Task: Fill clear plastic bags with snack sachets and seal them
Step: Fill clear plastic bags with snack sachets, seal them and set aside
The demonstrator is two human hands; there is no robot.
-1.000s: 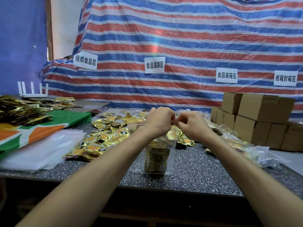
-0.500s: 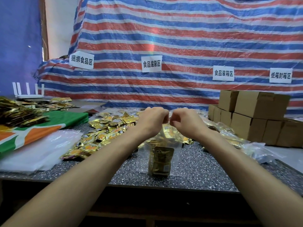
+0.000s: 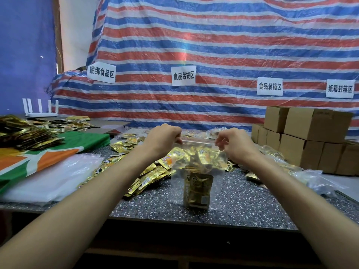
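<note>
Left hand [image 3: 163, 138] and right hand [image 3: 235, 144] each pinch a top corner of the clear zip bag [image 3: 196, 166]. Its seal strip [image 3: 198, 141] runs hand to hand, and the body hangs below them, a gold sachet [image 3: 198, 191] inside.

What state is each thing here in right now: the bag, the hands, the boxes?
Clear bag: upright on the table, sachets inside, top stretched flat; seal unclear.
Left hand: pinches the bag's top left corner.
Right hand: pinches its top right corner.
Cardboard boxes: closed, stacked.
Loose sachets: heaped on the table.
</note>
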